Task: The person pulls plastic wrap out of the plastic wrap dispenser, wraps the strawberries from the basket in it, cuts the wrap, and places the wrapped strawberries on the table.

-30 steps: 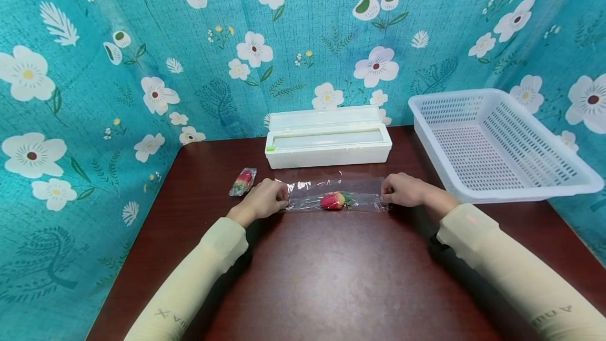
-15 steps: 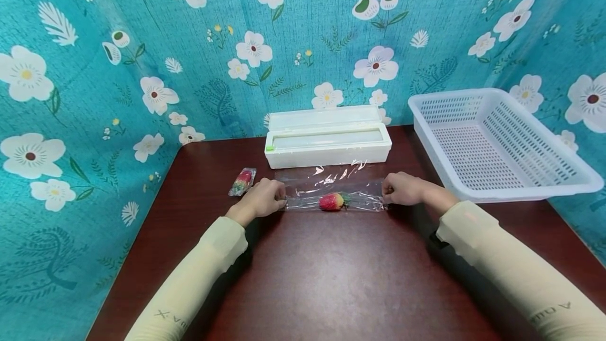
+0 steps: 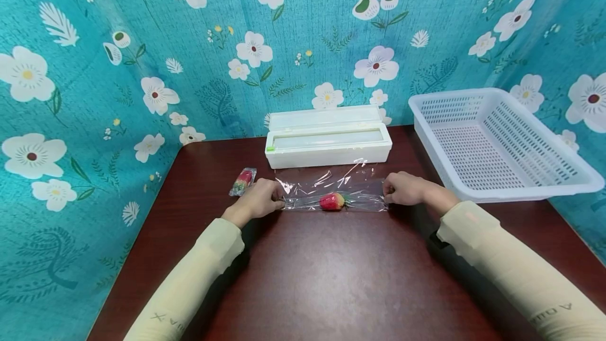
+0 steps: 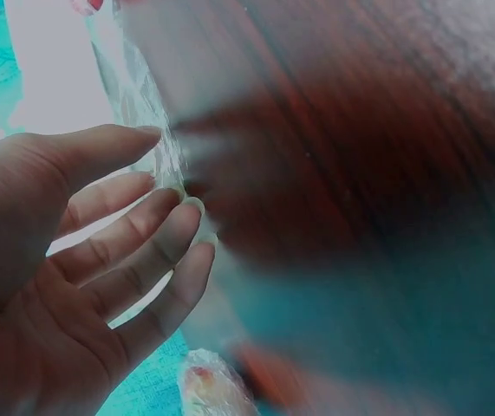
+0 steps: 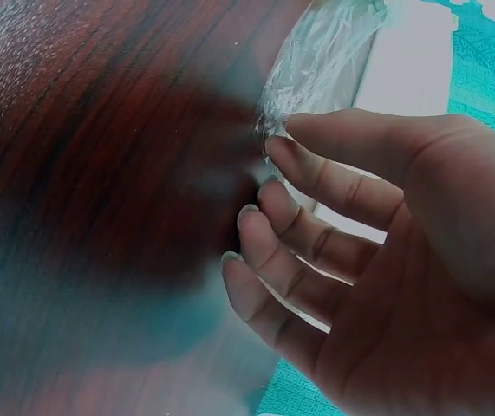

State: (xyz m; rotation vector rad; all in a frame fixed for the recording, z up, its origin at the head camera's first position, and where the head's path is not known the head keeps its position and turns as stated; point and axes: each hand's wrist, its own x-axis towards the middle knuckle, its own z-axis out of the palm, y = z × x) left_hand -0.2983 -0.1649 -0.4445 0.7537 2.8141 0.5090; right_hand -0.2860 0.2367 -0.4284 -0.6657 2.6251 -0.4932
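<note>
A red and yellow strawberry (image 3: 332, 201) with green leaves lies within a strip of clear plastic wrap (image 3: 364, 200), in front of the white box. At the strip's left end, my left hand (image 3: 259, 199) pinches the gathered film between thumb and fingers. The right end is pinched by my right hand (image 3: 404, 189), and the right wrist view shows crinkled film (image 5: 303, 82) at the thumb and index fingertips. Another strawberry, wrapped in film (image 3: 243, 181), rests just beyond my left hand.
The white plastic wrap box (image 3: 326, 157) stands at the table's back with its lid raised. A white perforated basket (image 3: 525, 192) sits at the right. A teal flowered cloth (image 3: 303, 30) hangs behind the dark red table (image 3: 331, 278).
My left hand has shifted slightly left, and my right hand has barely moved. The strawberry sits a touch farther left. Folds and shine on the film's far part have changed.
</note>
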